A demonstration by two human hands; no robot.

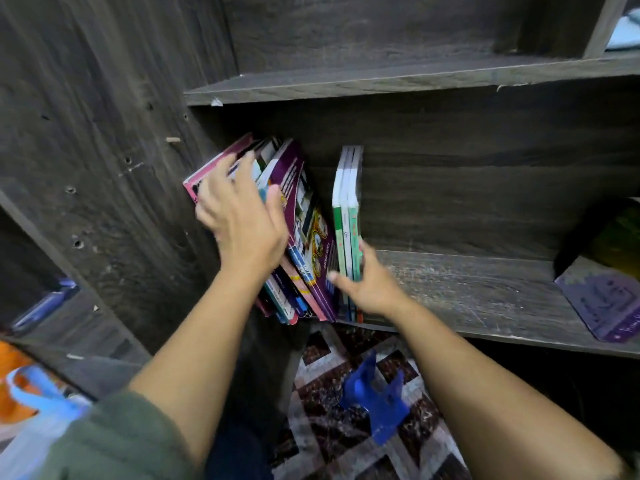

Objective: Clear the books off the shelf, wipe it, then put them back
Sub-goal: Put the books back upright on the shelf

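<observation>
Hands: left (242, 220) on leaning books (304, 237) | right (367, 282) gripping green books (348, 209)

- Shelf (485, 289): dark grey-brown wood grain.
- Leaning books (304, 216): purple and pink covers, blue and yellow details.
- Upright books (348, 202): green and white spines.
- Floor (332, 441): maroon and white geometric pattern.
- Bookend (374, 400): bright blue.
- Sleeve (114, 441): olive green.

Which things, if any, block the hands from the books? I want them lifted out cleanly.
Nothing visible does. The left hand already lies on the leaning stack of books, and the right hand holds the upright green and white books. The shelf to their right is bare.
</observation>
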